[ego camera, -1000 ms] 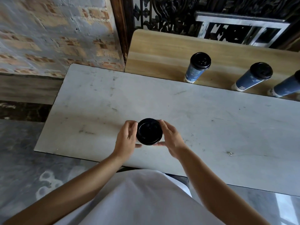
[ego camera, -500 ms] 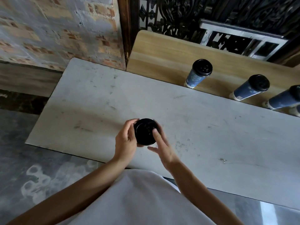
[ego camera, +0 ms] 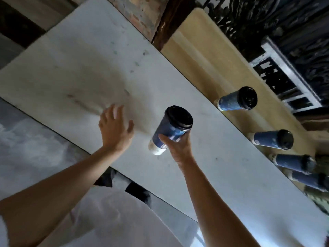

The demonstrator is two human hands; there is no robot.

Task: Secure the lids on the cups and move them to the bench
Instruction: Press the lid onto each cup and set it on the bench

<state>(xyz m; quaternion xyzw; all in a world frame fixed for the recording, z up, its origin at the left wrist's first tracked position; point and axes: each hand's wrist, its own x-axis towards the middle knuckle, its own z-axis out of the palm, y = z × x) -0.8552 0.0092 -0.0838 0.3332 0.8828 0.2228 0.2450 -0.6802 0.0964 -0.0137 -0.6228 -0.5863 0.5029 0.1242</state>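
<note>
My right hand (ego camera: 179,146): wrapped around a tall blue paper cup (ego camera: 170,130) with black plastic lid (ego camera: 179,115), raised above the pale marble table (ego camera: 222,175). My left hand (ego camera: 114,128): spread, empty.

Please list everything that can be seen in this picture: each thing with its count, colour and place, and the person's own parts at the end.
held cup: 1, dark blue with black lid, lifted above the table in the right hand
cups on the bench: 4, dark blue with black lids, in a row along the near edge; first, second, third, fourth, the last two blurred
table: 1, pale grey-white, scuffed, centre
bench: 1, light wood, behind the table
brick wall: 1, reddish and grey, top
metal grille: 1, black, top right
left hand: 1, open, over the table
right hand: 1, grip closed on the held cup
</note>
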